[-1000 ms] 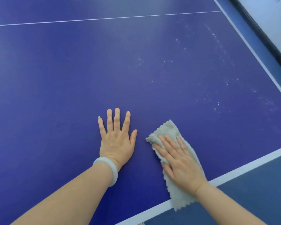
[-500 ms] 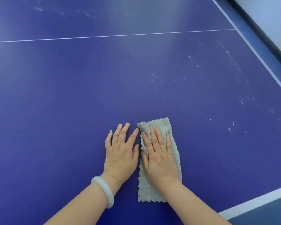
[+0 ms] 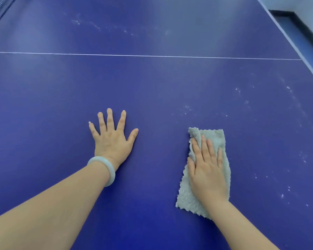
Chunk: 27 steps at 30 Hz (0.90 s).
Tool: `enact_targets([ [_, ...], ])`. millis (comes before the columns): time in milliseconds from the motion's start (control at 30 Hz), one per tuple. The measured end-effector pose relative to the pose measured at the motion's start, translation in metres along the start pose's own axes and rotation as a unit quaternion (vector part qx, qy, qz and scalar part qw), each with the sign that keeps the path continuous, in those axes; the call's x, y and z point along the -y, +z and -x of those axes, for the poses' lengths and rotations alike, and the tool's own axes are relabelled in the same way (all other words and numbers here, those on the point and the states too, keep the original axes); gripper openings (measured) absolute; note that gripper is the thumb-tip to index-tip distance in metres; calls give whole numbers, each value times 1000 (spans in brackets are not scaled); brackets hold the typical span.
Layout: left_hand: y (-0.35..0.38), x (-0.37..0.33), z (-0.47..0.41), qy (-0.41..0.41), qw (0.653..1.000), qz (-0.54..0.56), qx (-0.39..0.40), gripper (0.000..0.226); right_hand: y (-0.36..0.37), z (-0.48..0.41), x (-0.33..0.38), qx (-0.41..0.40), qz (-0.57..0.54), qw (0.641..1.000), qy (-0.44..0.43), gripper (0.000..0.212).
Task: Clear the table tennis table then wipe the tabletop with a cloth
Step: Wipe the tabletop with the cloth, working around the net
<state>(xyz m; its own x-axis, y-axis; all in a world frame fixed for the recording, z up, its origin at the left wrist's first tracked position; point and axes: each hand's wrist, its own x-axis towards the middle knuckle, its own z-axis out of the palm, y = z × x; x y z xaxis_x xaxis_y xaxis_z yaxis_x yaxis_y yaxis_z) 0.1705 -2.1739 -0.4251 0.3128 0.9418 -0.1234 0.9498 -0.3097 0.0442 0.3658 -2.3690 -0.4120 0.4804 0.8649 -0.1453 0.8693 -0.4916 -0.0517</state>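
Note:
The blue table tennis tabletop (image 3: 152,87) fills the view, crossed by a thin white line. A folded grey-green fluffy cloth (image 3: 218,139) lies flat on it at lower right. My right hand (image 3: 207,168) presses on the cloth with straight fingers, covering its middle. My left hand (image 3: 112,138) rests flat on the bare tabletop to the left, fingers spread, with a pale bangle on the wrist. A wide gap of tabletop separates the two hands.
White dust specks (image 3: 242,105) dot the tabletop to the right of the cloth and in the far half (image 3: 90,24). The table's right edge with its white border (image 3: 296,46) runs diagonally at upper right, with a wall beyond it.
My right hand has slid the cloth to the right, away from my left hand, which was beside it half a second ago. The view has shifted further onto the table.

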Motion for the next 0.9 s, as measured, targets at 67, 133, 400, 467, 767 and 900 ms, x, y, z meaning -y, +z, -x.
enact_targets([
  [67, 0, 0, 0, -5, 1000, -2, -1, 78, 3, 17, 18, -17, -7, 999, -37, 58],
  [133, 0, 0, -2, -10, 1000, -7, -1, 78, 6, 14, 39, -20, -27, 990, -134, 58],
  [400, -1, -2, -6, -22, 1000, -3, -2, 77, -20, -164, 54, 19, -3, 988, -154, 56],
  [467, -1, -2, -6, -21, 1000, -7, -1, 77, -21, -172, 30, 11, -16, 998, -66, 57],
  [767, 0, -1, -6, -23, 1000, -9, 1, 75, -4, -132, 93, -26, -29, 981, -191, 59],
  [900, -2, -1, -6, -21, 1000, 5, -8, 74, -21, -206, 75, 5, -9, 981, -196, 57],
])
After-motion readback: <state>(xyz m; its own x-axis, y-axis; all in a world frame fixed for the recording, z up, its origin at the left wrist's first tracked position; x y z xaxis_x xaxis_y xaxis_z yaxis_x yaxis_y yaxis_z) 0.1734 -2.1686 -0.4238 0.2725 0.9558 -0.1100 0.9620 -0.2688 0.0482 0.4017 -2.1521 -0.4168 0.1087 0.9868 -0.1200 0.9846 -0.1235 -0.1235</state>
